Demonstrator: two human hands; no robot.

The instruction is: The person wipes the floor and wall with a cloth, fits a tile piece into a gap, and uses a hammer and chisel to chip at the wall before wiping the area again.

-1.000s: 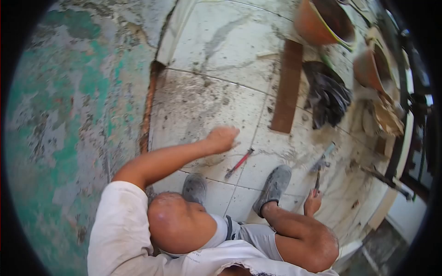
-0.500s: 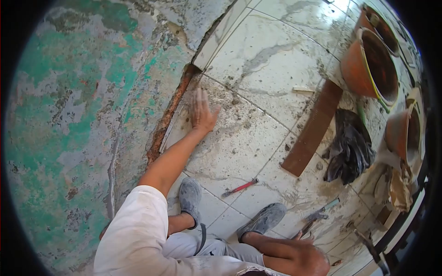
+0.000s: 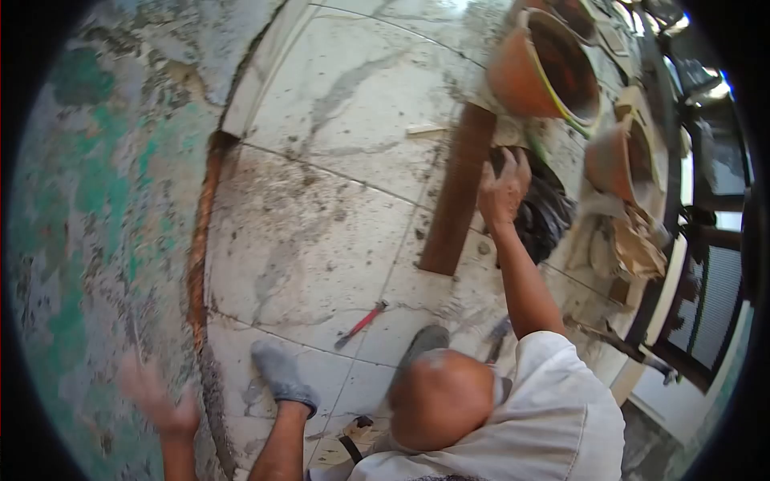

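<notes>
My right hand (image 3: 504,192) reaches over the crumpled black plastic bag (image 3: 547,215), fingers apart and overlapping the bag's left side. A flat brown strip (image 3: 453,204), like a board or tile piece, lies just left of its fingertips. My left hand (image 3: 159,397), blurred by motion, is raised in front of the peeling green and grey wall (image 3: 96,264); its fingers look spread and hold nothing.
Dusty white marbled tiles (image 3: 289,232) cover the floor, with a rough gap (image 3: 197,280) along the wall. A red-handled tool (image 3: 362,324) lies near my feet. Orange buckets (image 3: 517,68) and torn brown paper (image 3: 638,247) stand to the right.
My left hand has left the tile by the wall and moved down and left. My right hand has come up from beside my knee to the black bag. The view has shifted right.
</notes>
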